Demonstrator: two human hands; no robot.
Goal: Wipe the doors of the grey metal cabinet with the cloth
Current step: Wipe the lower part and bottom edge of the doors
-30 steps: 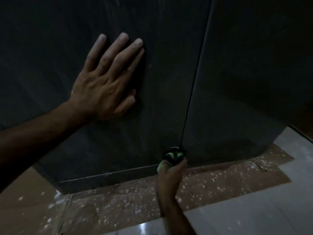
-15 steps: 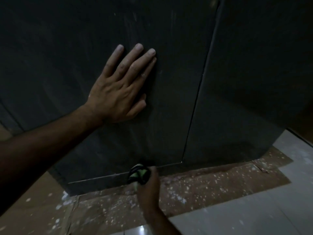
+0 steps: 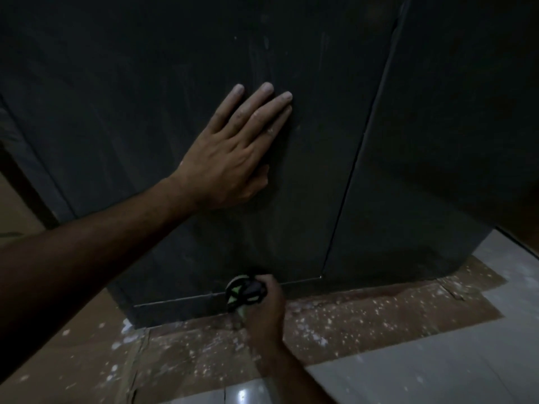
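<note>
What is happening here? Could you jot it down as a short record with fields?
Setting: dim room, grey metal cabinet standing on a paint-speckled floor
Left hand: flat against the left door, fingers straight
Right hand: low down, gripping a bunched green and dark cloth
Cloth position: at the bottom edge of the left door, left of the seam between the doors
Right door: untouched by either hand
Door state: both shut
</note>
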